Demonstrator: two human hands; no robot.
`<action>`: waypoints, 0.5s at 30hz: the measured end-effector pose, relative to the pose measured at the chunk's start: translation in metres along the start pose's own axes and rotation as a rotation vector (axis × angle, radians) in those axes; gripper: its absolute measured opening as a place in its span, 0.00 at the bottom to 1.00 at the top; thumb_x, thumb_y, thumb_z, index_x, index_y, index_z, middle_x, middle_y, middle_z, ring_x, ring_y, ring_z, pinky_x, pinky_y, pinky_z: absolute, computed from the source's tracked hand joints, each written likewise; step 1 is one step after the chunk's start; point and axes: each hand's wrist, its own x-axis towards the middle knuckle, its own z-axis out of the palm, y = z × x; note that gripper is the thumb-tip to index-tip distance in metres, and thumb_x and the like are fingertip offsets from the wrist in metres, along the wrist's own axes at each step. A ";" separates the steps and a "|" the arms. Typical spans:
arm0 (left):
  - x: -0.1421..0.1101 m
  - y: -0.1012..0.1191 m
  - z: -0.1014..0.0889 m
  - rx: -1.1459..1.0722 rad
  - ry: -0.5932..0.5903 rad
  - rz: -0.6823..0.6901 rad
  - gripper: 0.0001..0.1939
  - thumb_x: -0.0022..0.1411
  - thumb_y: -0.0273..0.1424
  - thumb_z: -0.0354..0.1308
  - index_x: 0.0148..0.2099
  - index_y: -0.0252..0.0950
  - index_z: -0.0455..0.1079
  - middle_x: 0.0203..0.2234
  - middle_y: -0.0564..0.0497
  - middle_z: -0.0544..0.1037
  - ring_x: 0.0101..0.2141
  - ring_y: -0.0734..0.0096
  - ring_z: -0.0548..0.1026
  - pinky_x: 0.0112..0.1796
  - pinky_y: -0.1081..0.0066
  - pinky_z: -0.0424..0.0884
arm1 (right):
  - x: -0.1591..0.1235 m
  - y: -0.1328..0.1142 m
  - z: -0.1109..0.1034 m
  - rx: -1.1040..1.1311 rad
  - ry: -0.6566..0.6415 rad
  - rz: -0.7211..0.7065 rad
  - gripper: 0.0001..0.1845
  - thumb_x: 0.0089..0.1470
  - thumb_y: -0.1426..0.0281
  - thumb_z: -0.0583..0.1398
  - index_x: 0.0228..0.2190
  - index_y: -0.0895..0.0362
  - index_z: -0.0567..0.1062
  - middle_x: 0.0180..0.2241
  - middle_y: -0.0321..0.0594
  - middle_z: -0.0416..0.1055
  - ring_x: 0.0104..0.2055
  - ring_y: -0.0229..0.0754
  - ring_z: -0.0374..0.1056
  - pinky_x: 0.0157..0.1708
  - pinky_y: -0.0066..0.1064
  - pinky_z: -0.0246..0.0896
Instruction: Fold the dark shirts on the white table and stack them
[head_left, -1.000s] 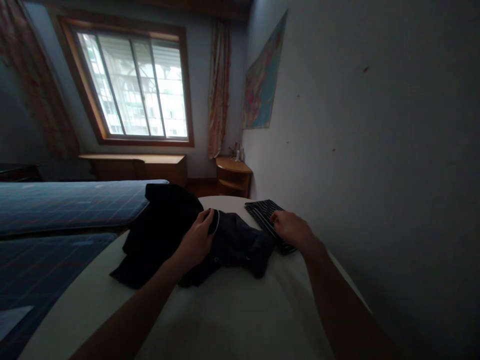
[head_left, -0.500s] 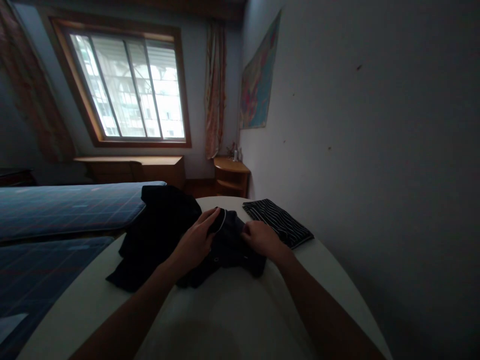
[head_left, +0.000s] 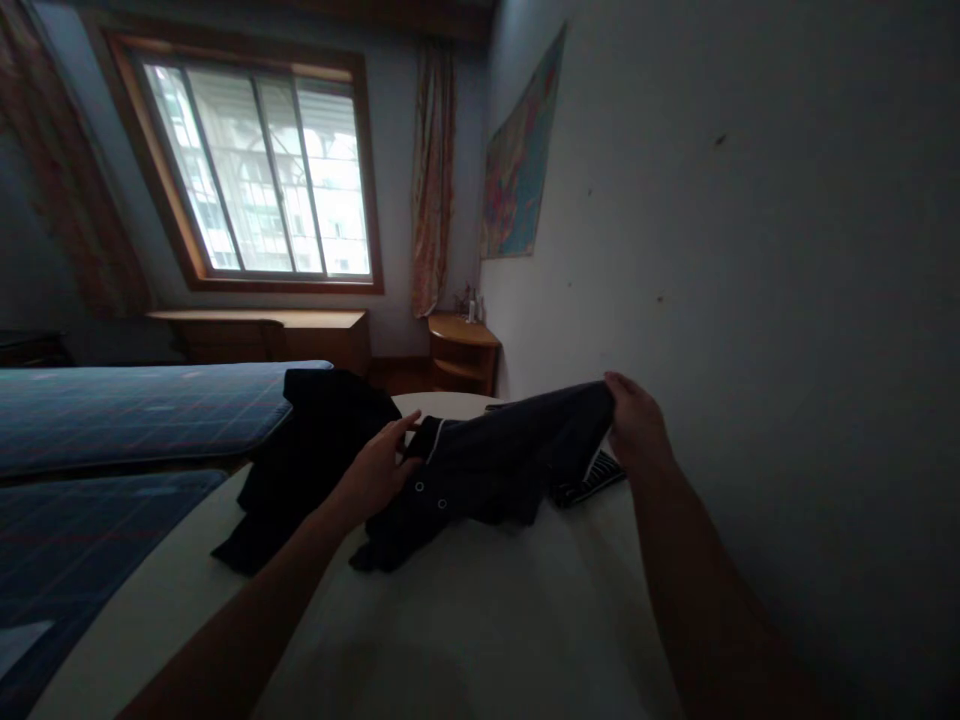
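Note:
A dark navy shirt (head_left: 495, 450) with white piping at its collar and two ring-shaped snaps is stretched sideways over the round white table. My right hand (head_left: 641, 425) is closed on its far right end, lifted above the tabletop. At the collar, my left hand (head_left: 379, 465) has its fingers apart, with the thumb and fingertips against the edge. Partly hidden beneath the raised shirt lies a folded black garment with white stripes (head_left: 592, 480). To the left of my left hand, a crumpled black cloth (head_left: 307, 460) hangs partly past the table edge.
The white table (head_left: 480, 620) reaches close to the wall on the right. Blue plaid mattresses (head_left: 150, 415) stand along the left. Beyond are a wooden desk (head_left: 322, 320), a corner shelf (head_left: 465, 330) and a window (head_left: 262, 170).
My right hand has moved right and up, drawing the shirt out from a bunched heap. My left hand has shifted slightly left and its fingers have spread. The striped garment is now mostly covered.

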 end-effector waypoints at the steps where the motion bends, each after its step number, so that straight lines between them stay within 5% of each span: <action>1: -0.002 0.002 0.000 0.009 -0.072 -0.035 0.36 0.57 0.31 0.57 0.67 0.38 0.55 0.56 0.44 0.71 0.46 0.62 0.75 0.51 0.61 0.70 | 0.006 0.007 -0.003 0.005 0.054 0.006 0.20 0.42 0.57 0.65 0.35 0.56 0.74 0.26 0.32 0.69 0.27 0.37 0.65 0.26 0.28 0.62; 6: -0.015 0.012 -0.003 0.184 -0.435 -0.155 0.45 0.52 0.45 0.62 0.68 0.36 0.54 0.53 0.41 0.73 0.46 0.57 0.75 0.45 0.63 0.71 | 0.025 0.039 -0.014 -0.137 0.184 -0.025 0.22 0.46 0.58 0.62 0.41 0.56 0.71 0.27 0.32 0.68 0.30 0.39 0.67 0.30 0.30 0.64; 9: -0.020 0.014 -0.008 0.322 -0.578 -0.189 0.40 0.49 0.46 0.64 0.62 0.36 0.63 0.50 0.41 0.75 0.46 0.52 0.75 0.43 0.63 0.70 | 0.026 0.047 -0.016 -0.274 0.165 -0.049 0.24 0.48 0.63 0.60 0.46 0.58 0.69 0.30 0.36 0.70 0.33 0.41 0.69 0.34 0.34 0.67; 13: -0.020 0.012 -0.010 0.444 -0.598 -0.169 0.18 0.53 0.35 0.60 0.47 0.37 0.73 0.42 0.43 0.79 0.41 0.55 0.77 0.37 0.65 0.69 | 0.013 0.042 -0.008 -0.615 0.068 -0.150 0.22 0.47 0.69 0.61 0.46 0.57 0.72 0.42 0.46 0.74 0.45 0.49 0.70 0.48 0.43 0.64; 15: -0.017 0.012 -0.010 0.371 -0.550 -0.111 0.13 0.55 0.33 0.57 0.44 0.38 0.74 0.39 0.46 0.79 0.38 0.59 0.77 0.36 0.67 0.68 | -0.001 0.035 0.002 -0.788 -0.078 -0.188 0.17 0.50 0.68 0.61 0.43 0.55 0.75 0.46 0.47 0.74 0.51 0.52 0.68 0.53 0.47 0.60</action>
